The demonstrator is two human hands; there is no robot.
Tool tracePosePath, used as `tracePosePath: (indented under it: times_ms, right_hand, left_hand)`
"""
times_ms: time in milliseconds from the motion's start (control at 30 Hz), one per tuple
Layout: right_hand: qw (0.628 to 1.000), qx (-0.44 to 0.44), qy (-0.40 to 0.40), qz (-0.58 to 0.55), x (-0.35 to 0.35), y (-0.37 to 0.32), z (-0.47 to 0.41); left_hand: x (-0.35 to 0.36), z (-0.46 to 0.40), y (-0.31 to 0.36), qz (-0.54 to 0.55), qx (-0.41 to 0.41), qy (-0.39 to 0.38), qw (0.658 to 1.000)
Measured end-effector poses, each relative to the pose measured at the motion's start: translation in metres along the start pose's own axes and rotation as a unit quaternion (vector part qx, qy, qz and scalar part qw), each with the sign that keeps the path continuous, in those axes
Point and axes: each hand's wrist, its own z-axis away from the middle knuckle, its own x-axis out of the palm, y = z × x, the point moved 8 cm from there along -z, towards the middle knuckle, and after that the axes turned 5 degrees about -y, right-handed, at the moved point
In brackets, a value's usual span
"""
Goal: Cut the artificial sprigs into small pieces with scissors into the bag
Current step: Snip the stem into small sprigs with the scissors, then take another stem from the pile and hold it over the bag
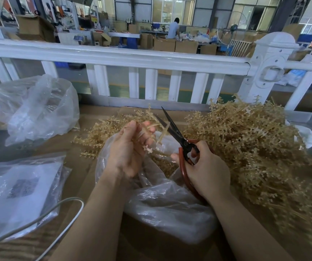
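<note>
Over a clear plastic bag, the left hand pinches a tan artificial sprig between curled fingers; the right hand grips red-handled scissors, blades parted around the sprig's stem; uncut sprigs heap to the right.

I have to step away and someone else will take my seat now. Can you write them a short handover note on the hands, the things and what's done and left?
Left hand: holds a sprig above the open bag.
Right hand: grips the scissors, blades open around the sprig's stem.
Bag: on the table between the forearms; cut pieces already lie inside.
Pile: a big heap of uncut sprigs to the right, and a smaller bunch behind the left hand.
Done: some sprigs cut into the bag.
Left: close this cut, finish this sprig, then work through the pile.
</note>
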Motion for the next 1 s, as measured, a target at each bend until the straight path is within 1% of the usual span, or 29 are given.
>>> tracePosePath:
  times_ms: [100,167,267,367,467,600,733,833,933,1000]
  right_hand:
    - [1.0,0.014,-0.006,-0.007,0.001,0.002,0.0]
    - [1.0,0.015,-0.008,-0.003,0.001,0.003,-0.001]
    - [1.0,0.016,-0.01,0.003,0.002,0.003,0.0]
    - [1.0,0.018,-0.014,0.005,0.003,0.003,-0.001]
    - [1.0,0.022,-0.016,0.002,0.003,0.003,-0.001]
    - [1.0,0.021,-0.019,0.004,0.003,0.003,-0.001]
    - [1.0,0.022,-0.015,0.004,0.002,0.003,-0.001]
    - [1.0,0.028,-0.011,0.002,0.001,0.004,-0.001]
    - [0.999,0.033,-0.012,0.002,0.001,0.005,-0.001]
    - [0.999,0.036,-0.012,-0.003,0.001,0.005,-0.001]
  left_hand:
    - [0.005,0.0,0.005,0.127,-0.002,-0.009,0.992]
    - [0.005,0.001,0.008,0.168,0.002,-0.008,0.986]
    - [0.003,0.002,0.006,0.147,-0.006,0.007,0.989]
    - [0.001,0.002,0.004,0.156,-0.013,0.02,0.987]
    - [0.001,0.002,0.005,0.152,-0.015,0.012,0.988]
    - [0.004,0.003,0.003,0.109,-0.028,0.011,0.994]
    - [0.006,0.003,-0.001,0.029,-0.048,0.06,0.997]
    - [0.006,0.004,0.0,0.022,-0.054,0.082,0.995]
    - [0.008,0.004,0.005,0.017,-0.044,0.08,0.996]
    - [0.016,0.002,0.008,0.018,-0.03,0.058,0.998]
